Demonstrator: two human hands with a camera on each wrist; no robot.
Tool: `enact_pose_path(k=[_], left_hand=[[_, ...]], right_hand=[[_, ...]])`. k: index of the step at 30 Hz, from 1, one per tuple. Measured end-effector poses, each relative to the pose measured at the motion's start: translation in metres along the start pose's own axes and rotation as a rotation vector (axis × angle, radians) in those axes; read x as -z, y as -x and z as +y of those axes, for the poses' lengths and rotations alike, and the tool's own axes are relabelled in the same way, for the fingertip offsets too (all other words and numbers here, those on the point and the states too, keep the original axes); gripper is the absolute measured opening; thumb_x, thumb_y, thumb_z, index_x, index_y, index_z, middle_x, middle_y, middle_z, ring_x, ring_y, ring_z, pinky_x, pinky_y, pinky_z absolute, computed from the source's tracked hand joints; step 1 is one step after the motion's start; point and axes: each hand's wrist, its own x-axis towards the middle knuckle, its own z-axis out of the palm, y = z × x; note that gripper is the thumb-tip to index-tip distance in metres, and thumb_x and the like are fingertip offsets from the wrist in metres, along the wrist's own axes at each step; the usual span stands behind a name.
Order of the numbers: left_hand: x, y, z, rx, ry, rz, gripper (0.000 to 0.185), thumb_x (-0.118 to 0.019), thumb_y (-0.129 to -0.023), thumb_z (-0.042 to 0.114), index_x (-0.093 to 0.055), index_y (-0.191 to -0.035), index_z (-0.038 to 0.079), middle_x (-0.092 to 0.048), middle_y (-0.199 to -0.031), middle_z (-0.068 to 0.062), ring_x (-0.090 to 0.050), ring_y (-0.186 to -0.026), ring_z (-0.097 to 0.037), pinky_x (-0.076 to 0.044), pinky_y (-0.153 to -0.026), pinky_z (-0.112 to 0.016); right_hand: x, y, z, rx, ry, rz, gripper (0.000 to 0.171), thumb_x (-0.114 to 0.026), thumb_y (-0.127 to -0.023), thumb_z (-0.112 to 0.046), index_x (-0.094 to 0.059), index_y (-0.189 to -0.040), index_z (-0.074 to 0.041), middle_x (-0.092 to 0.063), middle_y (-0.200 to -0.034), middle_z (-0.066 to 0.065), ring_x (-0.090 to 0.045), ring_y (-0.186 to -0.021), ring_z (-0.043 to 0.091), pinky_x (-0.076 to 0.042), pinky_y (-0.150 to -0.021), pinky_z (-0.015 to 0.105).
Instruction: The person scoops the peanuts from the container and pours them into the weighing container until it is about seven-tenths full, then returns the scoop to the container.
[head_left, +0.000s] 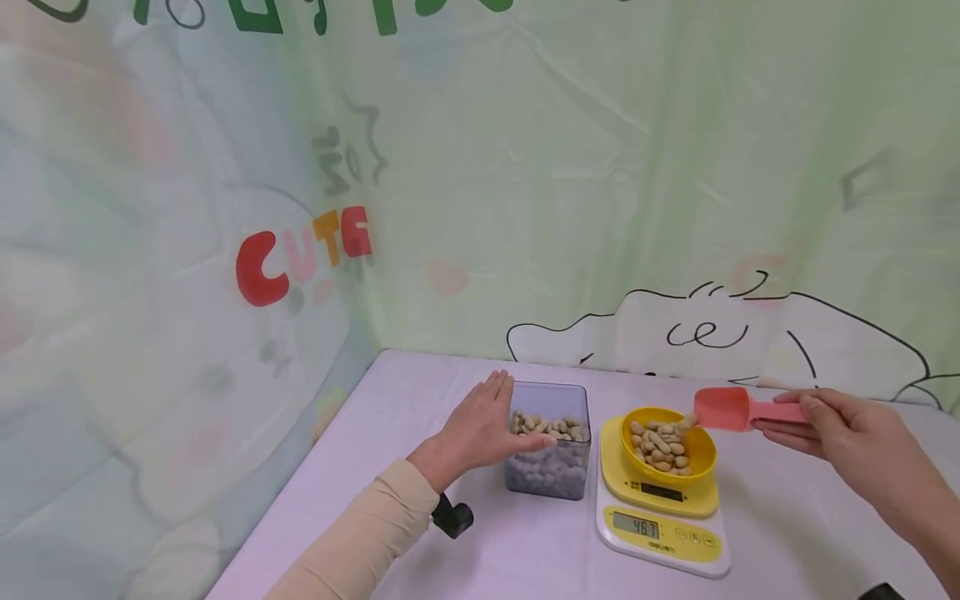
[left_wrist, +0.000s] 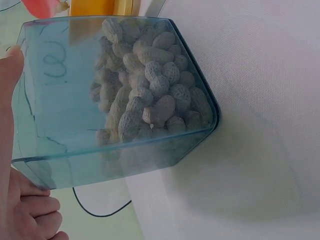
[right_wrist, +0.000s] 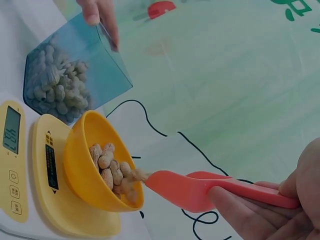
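My left hand point(head_left: 483, 425) holds a clear, blue-tinted plastic box point(left_wrist: 60, 110) at its top rim, thumb along the front and fingers along the left side. Unshelled peanuts point(left_wrist: 150, 85) fill the lower part of the box. My right hand point(head_left: 862, 425) grips the handle of a pink scoop point(right_wrist: 185, 192), which is tipped over the right rim of a yellow bowl point(right_wrist: 80, 165). Peanuts at the scoop's lip look blurred, dropping into the bowl. More peanuts point(head_left: 660, 446) lie inside it. The bowl stands on a yellow and white kitchen scale point(head_left: 660, 546).
A digital display point(head_left: 636, 525) shows on the front of the scale. The white-covered table point(head_left: 525, 550) meets a printed cloth backdrop point(head_left: 525, 208) behind and at the left. The box stands just left of the scale.
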Motion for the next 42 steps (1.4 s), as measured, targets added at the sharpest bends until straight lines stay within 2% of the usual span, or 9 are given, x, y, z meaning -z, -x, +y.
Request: enact_pose_path(k=[4, 7, 12, 19, 27, 33, 39, 42], left_hand=[[0.001, -0.001, 0.0, 0.006, -0.003, -0.006, 0.11, -0.05, -0.085, 0.079, -0.025, -0.155, -0.002, -0.025, -0.163, -0.017, -0.02, -0.153, -0.028, -0.022, -0.125, -0.039], [0.002, -0.001, 0.0, 0.008, -0.003, -0.006, 0.11, -0.05, -0.085, 0.078, -0.025, -0.155, -0.002, -0.024, -0.163, -0.017, -0.02, -0.154, -0.027, -0.021, -0.125, -0.038], [0.002, -0.001, 0.0, 0.008, -0.018, -0.001, 0.109, -0.05, -0.085, 0.078, -0.026, -0.155, -0.002, -0.025, -0.163, -0.018, -0.021, -0.153, -0.028, -0.022, -0.125, -0.039], [0.002, 0.0, 0.0, 0.004, -0.021, -0.003, 0.11, -0.05, -0.085, 0.079, -0.026, -0.154, -0.002, -0.026, -0.163, -0.018, -0.022, -0.153, -0.028, -0.022, -0.125, -0.039], [0.001, -0.001, 0.0, 0.011, -0.019, 0.005, 0.111, -0.049, -0.084, 0.08, -0.027, -0.154, -0.002, -0.027, -0.163, -0.017, -0.022, -0.153, -0.028, -0.023, -0.125, -0.038], [0.001, 0.0, 0.0, 0.01, -0.017, 0.005, 0.11, -0.05, -0.084, 0.08, -0.027, -0.154, -0.002, -0.027, -0.162, -0.017, -0.022, -0.153, -0.028, -0.023, -0.125, -0.038], [0.001, 0.0, 0.0, 0.005, -0.011, 0.009, 0.11, -0.051, -0.084, 0.079, -0.028, -0.154, -0.002, -0.027, -0.162, -0.017, -0.023, -0.153, -0.028, -0.024, -0.125, -0.039], [0.001, -0.001, 0.001, 0.004, -0.004, 0.009, 0.11, -0.051, -0.083, 0.08, -0.028, -0.154, -0.002, -0.027, -0.162, -0.017, -0.023, -0.153, -0.028, -0.025, -0.124, -0.039]], right_hand=[[0.002, -0.001, -0.004, 0.026, -0.029, -0.006, 0.053, -0.028, -0.11, -0.024, -0.04, -0.136, 0.02, -0.074, -0.099, -0.012, -0.068, -0.083, -0.009, -0.058, -0.067, 0.015], [0.001, -0.001, -0.009, 0.019, -0.045, -0.007, 0.054, -0.028, -0.11, -0.026, -0.039, -0.139, 0.019, -0.071, -0.099, -0.019, -0.069, -0.084, -0.009, -0.057, -0.068, 0.013], [0.0, -0.001, -0.014, 0.008, -0.059, -0.001, 0.054, -0.029, -0.11, -0.026, -0.038, -0.141, 0.018, -0.069, -0.098, -0.022, -0.069, -0.083, -0.007, -0.058, -0.068, 0.014], [-0.001, -0.001, -0.016, 0.036, -0.075, 0.004, 0.053, -0.03, -0.109, -0.027, -0.04, -0.14, 0.015, -0.068, -0.098, -0.026, -0.07, -0.085, -0.006, -0.057, -0.068, 0.013], [-0.006, -0.004, -0.024, 0.01, -0.1, -0.01, 0.055, -0.029, -0.109, -0.031, -0.04, -0.141, 0.013, -0.07, -0.099, -0.023, -0.071, -0.086, -0.004, -0.057, -0.069, 0.013], [-0.012, -0.008, -0.038, 0.041, -0.144, -0.071, 0.057, -0.03, -0.109, -0.034, -0.039, -0.141, 0.012, -0.074, -0.101, -0.016, -0.071, -0.091, -0.003, -0.055, -0.072, 0.01], [-0.023, -0.013, -0.056, 0.063, -0.136, -0.113, 0.056, -0.032, -0.109, -0.035, -0.041, -0.141, 0.01, -0.076, -0.109, -0.002, -0.071, -0.094, -0.003, -0.055, -0.076, 0.01], [-0.029, -0.016, -0.065, 0.05, -0.129, -0.13, 0.057, -0.032, -0.108, -0.037, -0.04, -0.143, 0.008, -0.074, -0.116, 0.009, -0.071, -0.095, -0.002, -0.055, -0.077, 0.011]])
